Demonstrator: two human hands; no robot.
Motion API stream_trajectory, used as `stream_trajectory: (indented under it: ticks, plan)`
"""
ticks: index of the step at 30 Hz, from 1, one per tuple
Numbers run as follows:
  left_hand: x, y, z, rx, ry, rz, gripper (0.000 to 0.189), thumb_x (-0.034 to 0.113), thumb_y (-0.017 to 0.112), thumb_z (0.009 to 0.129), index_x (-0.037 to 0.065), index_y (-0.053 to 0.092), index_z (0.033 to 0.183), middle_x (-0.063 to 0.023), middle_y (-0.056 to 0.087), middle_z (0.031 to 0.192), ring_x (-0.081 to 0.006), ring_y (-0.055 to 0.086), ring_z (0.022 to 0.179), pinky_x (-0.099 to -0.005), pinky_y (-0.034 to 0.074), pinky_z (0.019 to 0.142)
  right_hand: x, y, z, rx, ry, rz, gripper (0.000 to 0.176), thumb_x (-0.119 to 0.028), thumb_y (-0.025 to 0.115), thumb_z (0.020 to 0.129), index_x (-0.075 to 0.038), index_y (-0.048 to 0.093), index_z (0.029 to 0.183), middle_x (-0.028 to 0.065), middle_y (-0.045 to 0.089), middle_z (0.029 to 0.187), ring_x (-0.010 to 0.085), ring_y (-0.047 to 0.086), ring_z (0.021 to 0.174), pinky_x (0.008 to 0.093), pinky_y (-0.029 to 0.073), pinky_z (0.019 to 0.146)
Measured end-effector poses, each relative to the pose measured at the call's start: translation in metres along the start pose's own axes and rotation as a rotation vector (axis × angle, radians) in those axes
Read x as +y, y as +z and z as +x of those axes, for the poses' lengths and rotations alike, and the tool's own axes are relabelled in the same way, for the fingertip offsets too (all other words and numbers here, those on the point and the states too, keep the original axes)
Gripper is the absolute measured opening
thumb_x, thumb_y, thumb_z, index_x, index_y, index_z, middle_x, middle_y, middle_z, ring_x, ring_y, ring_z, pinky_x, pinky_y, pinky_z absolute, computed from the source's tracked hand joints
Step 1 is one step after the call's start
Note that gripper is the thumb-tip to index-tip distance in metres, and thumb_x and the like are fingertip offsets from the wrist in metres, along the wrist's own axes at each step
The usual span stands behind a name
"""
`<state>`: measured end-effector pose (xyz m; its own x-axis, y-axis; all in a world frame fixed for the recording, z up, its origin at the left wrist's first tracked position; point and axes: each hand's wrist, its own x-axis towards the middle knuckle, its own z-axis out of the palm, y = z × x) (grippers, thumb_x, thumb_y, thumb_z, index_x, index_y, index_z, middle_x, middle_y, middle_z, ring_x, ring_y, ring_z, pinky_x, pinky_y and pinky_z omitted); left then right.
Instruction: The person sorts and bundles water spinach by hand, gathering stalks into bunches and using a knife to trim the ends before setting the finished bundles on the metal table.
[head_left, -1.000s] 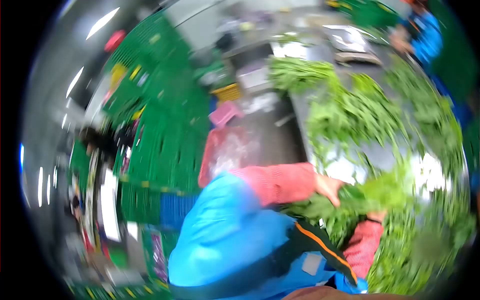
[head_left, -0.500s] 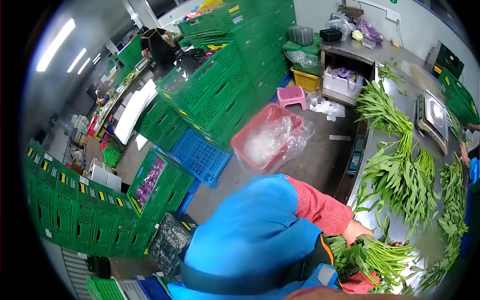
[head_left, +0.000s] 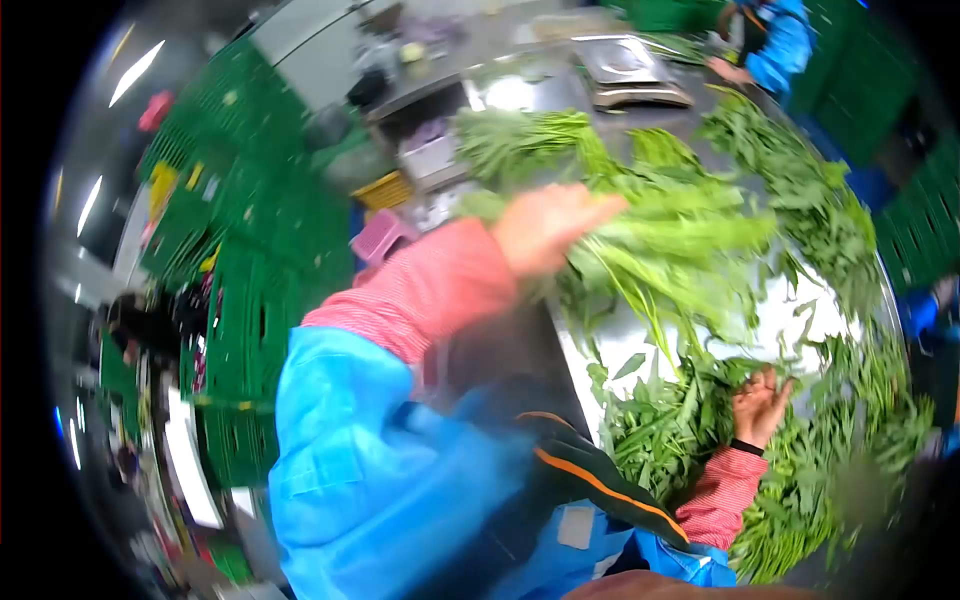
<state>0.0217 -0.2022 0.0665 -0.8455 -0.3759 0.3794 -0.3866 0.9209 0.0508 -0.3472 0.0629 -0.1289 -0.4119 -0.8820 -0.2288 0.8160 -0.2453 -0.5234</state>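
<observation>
My left hand [head_left: 545, 230], smeared by motion, reaches over the metal table with a blurred bunch of long-stemmed leafy greens [head_left: 690, 235] in its grip, the pale stems pointing right. Beneath and behind the bunch lie more greens [head_left: 535, 140] of the same kind, like water spinach. Lower right, my right hand [head_left: 762, 405] is open and empty, its palm turned up and its fingers apart. Beside it is a leafy pile [head_left: 660, 420], and further right more greens [head_left: 800, 480] cover the table.
A flat scale [head_left: 625, 65] stands at the table's far end. Another person's hand [head_left: 730, 72] is at the far edge. Stacked green crates [head_left: 270, 170] stand left, near a pink stool [head_left: 383, 237] and a yellow crate [head_left: 383, 190]. Loose leaves are scattered across the bare metal [head_left: 810, 310].
The view has swung to the right. My left hand has moved from near my body out over the table, carrying the greens. My right hand, hidden behind the bunch before, now shows open.
</observation>
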Motion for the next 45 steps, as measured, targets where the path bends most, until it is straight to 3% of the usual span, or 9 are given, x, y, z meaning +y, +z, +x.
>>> stream_trajectory:
  ticks: [5, 8, 11, 17, 18, 23, 26, 41, 45]
  plan:
    - [-0.108, 0.006, 0.081, 0.012, -0.439, -0.423, 0.057, 0.011, 0.07, 0.076, 0.006, 0.05, 0.129, -0.0135, 0.062, 0.119, -0.0237, 0.062, 0.105, -0.0344, 0.053, 0.083, 0.027, -0.002, -0.021, 0.094, -0.035, 0.039, 0.041, -0.046, 0.044, 0.098, -0.01, 0.061, 0.107, -0.0001, 0.054, 0.075, 0.0125, 0.047, 0.06, 0.0279, 0.043, 0.06]
    - [-0.193, 0.066, 0.113, -0.088, -0.909, -1.723, 0.039, 0.022, 0.064, 0.086, -0.002, 0.056, 0.116, -0.0105, 0.068, 0.098, -0.0223, 0.068, 0.08, -0.0328, 0.056, 0.073, 0.053, 0.022, -0.008, 0.243, -0.075, 0.068, 0.04, -0.045, 0.042, 0.099, -0.011, 0.061, 0.106, 0.0006, 0.055, 0.075, 0.0124, 0.045, 0.058, 0.0281, 0.042, 0.057]
    - [-0.275, 0.14, 0.111, -0.06, -0.596, -2.132, 0.04, 0.028, 0.055, 0.092, 0.001, 0.055, 0.121, -0.0131, 0.065, 0.107, -0.0247, 0.064, 0.094, -0.037, 0.053, 0.085, 0.075, 0.05, 0.016, 0.299, -0.048, 0.014, 0.038, -0.044, 0.042, 0.099, -0.011, 0.06, 0.103, 0.0007, 0.054, 0.073, 0.0117, 0.044, 0.055, 0.028, 0.04, 0.055]
    - [-0.294, 0.151, 0.118, 0.2, -0.981, -2.092, 0.045, 0.038, 0.045, 0.095, 0.004, 0.056, 0.122, -0.0129, 0.063, 0.111, -0.0263, 0.062, 0.099, -0.0395, 0.051, 0.088, 0.114, 0.095, 0.095, 0.305, -0.01, 0.099, 0.037, -0.043, 0.042, 0.1, -0.01, 0.057, 0.102, 0.0013, 0.058, 0.075, 0.011, 0.043, 0.051, 0.0261, 0.037, 0.052]
    - [-0.296, 0.152, 0.117, 0.223, -1.015, -2.078, 0.046, 0.039, 0.044, 0.095, 0.004, 0.056, 0.122, -0.0129, 0.063, 0.112, -0.0265, 0.061, 0.1, -0.0399, 0.05, 0.088, 0.115, 0.096, 0.106, 0.02, 0.046, 0.112, 0.023, -0.034, 0.052, 0.097, -0.012, 0.056, 0.104, -0.0016, 0.063, 0.099, 0.0123, 0.066, 0.083, 0.0274, 0.051, 0.063]
    - [-0.309, 0.154, 0.126, 0.329, -1.12, -2.015, 0.052, 0.047, 0.035, 0.097, 0.006, 0.056, 0.123, -0.0128, 0.061, 0.116, -0.0278, 0.059, 0.103, -0.042, 0.048, 0.091, 0.146, 0.121, 0.143, 0.113, 0.081, 0.062, 0.026, -0.035, 0.053, 0.097, -0.01, 0.056, 0.103, 0.0026, 0.064, 0.094, 0.012, 0.064, 0.073, 0.0228, 0.049, 0.058]
    - [-0.366, 0.184, 0.127, 0.271, -0.766, -2.207, 0.049, 0.044, 0.038, 0.097, 0.005, 0.059, 0.118, -0.0125, 0.063, 0.111, -0.0283, 0.061, 0.099, -0.0421, 0.05, 0.089, 0.154, 0.142, 0.152, 0.145, 0.087, -0.056, 0.035, -0.044, 0.049, 0.097, -0.01, 0.055, 0.104, 0.0021, 0.06, 0.073, 0.0102, 0.052, 0.053, 0.0225, 0.039, 0.047]
    - [-0.463, 0.184, 0.138, 0.465, -0.851, -2.017, 0.04, 0.044, 0.051, 0.092, 0.008, 0.061, 0.109, -0.0097, 0.064, 0.104, -0.0282, 0.061, 0.094, -0.0412, 0.052, 0.084, 0.179, 0.14, 0.18, 0.252, 0.157, -0.054, 0.034, -0.045, 0.05, 0.096, -0.012, 0.056, 0.104, -0.0006, 0.058, 0.068, 0.0104, 0.049, 0.052, 0.0245, 0.038, 0.048]
    - [-0.479, 0.163, 0.148, 0.279, -0.725, -2.077, 0.037, 0.039, 0.055, 0.092, 0.008, 0.061, 0.111, -0.009, 0.065, 0.105, -0.0265, 0.061, 0.094, -0.0406, 0.052, 0.083, 0.18, 0.14, 0.188, 0.29, 0.172, -0.068, 0.034, -0.044, 0.049, 0.097, -0.011, 0.056, 0.101, -0.0005, 0.058, 0.068, 0.0104, 0.048, 0.051, 0.024, 0.037, 0.048]
